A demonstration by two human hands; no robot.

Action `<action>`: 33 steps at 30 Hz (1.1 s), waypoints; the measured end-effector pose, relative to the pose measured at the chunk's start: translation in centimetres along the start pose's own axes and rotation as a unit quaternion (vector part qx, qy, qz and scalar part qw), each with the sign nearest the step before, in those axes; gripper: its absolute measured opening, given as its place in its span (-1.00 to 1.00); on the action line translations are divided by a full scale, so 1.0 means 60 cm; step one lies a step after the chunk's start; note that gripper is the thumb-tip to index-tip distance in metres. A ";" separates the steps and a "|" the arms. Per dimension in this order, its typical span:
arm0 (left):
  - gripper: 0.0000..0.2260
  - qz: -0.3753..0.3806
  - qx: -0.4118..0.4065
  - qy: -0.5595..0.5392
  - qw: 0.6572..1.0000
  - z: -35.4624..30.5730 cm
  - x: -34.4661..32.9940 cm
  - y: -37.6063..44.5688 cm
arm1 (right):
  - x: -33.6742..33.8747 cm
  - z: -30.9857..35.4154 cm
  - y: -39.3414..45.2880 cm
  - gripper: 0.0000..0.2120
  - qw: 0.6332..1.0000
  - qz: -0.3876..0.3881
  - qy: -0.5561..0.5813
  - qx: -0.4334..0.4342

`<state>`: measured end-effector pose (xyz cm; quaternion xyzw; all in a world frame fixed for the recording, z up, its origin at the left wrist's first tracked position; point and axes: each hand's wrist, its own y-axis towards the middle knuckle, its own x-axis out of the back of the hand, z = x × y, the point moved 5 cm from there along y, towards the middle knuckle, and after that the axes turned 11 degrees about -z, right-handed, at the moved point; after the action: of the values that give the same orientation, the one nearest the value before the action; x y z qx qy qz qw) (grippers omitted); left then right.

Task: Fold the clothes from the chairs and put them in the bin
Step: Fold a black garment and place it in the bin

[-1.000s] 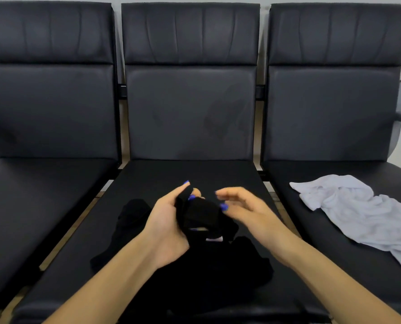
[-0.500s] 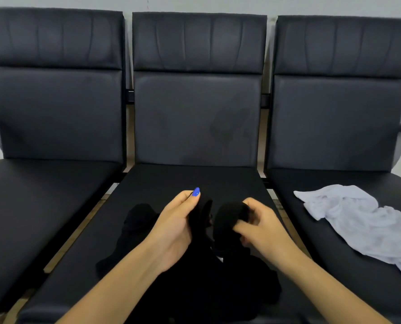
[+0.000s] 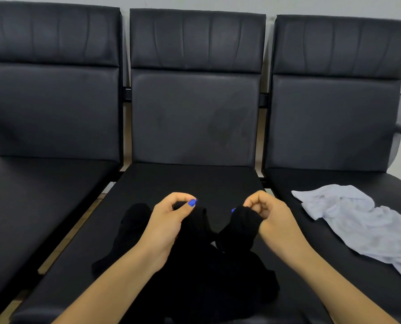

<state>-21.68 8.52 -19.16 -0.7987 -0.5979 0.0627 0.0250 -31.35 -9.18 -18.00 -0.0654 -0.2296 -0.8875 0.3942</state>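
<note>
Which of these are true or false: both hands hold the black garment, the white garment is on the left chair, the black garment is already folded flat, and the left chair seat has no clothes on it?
1. Both hands hold the black garment. True: the left hand and right hand each grip a bunch of it.
2. The white garment is on the left chair. False: it lies on the right chair.
3. The black garment is folded flat. False: it is crumpled on the middle chair.
4. The left chair seat holds no clothes. True.
</note>
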 end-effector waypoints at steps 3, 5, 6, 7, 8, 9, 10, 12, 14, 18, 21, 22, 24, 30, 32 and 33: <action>-0.71 0.050 0.026 -0.008 0.998 0.000 -0.009 -0.004 | 0.002 -0.003 0.000 -0.80 0.999 -0.042 0.011 -0.010; -0.67 0.083 0.038 -0.002 0.996 0.002 -0.019 -0.011 | 0.005 -0.008 0.003 -0.72 0.997 -0.062 0.016 -0.035; -0.66 0.093 0.040 0.003 0.995 0.002 -0.023 -0.013 | 0.006 -0.011 0.003 -0.67 0.997 -0.062 0.013 -0.050; -0.65 0.098 0.037 0.012 0.994 0.002 -0.026 -0.016 | 0.007 -0.013 0.006 -0.66 0.996 -0.060 0.006 -0.065; -0.65 0.098 0.030 0.023 0.994 0.000 -0.028 -0.018 | 0.008 -0.016 0.005 -0.70 0.995 -0.054 -0.001 -0.087; -0.64 0.094 0.020 0.032 0.995 -0.002 -0.028 -0.019 | 0.010 -0.023 0.010 -0.76 0.992 -0.046 -0.008 -0.118; -0.64 0.090 0.008 0.037 0.995 -0.006 -0.027 -0.019 | 0.011 -0.032 0.014 -0.81 0.987 -0.035 -0.019 -0.156; -0.65 0.076 -0.015 0.032 0.996 -0.015 -0.024 -0.020 | 0.014 -0.056 0.019 -0.85 0.968 0.006 -0.042 -0.246; -0.69 0.063 -0.029 0.015 0.997 -0.023 -0.020 -0.021 | 0.014 -0.075 0.014 -0.88 0.943 0.045 0.033 -0.328; -0.75 0.028 -0.027 -0.006 0.999 -0.026 -0.012 -0.016 | 0.013 -0.068 0.004 -0.79 0.888 0.151 0.277 -0.334; -0.87 -0.019 -0.001 -0.052 0.998 -0.021 -0.007 -0.013 | 0.018 -0.057 0.005 -0.63 0.870 0.214 0.329 -0.300; -0.88 -0.039 0.012 -0.075 0.996 -0.020 -0.004 -0.010 | 0.020 -0.054 0.007 -0.58 0.866 0.213 0.342 -0.297; -0.86 -0.064 0.032 -0.123 0.990 -0.019 0.002 -0.006 | 0.020 -0.046 0.005 -0.52 0.861 0.214 0.344 -0.307; -0.90 -0.045 0.032 -0.172 0.984 -0.024 0.006 -0.001 | 0.015 -0.029 -0.011 -0.68 0.887 0.213 0.243 -0.330; -0.95 -0.013 0.003 -0.156 0.988 -0.026 0.005 0.001 | 0.012 -0.025 -0.013 -0.67 0.891 0.238 0.243 -0.302; -0.97 -0.003 -0.017 -0.140 0.990 -0.027 0.006 0.001 | 0.012 -0.022 -0.014 -0.67 0.892 0.246 0.245 -0.290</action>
<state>-21.31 8.93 -17.56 -0.7808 -0.5986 0.1634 -0.0728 -32.34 -9.78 -19.27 -0.0115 0.1651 -0.7768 0.6076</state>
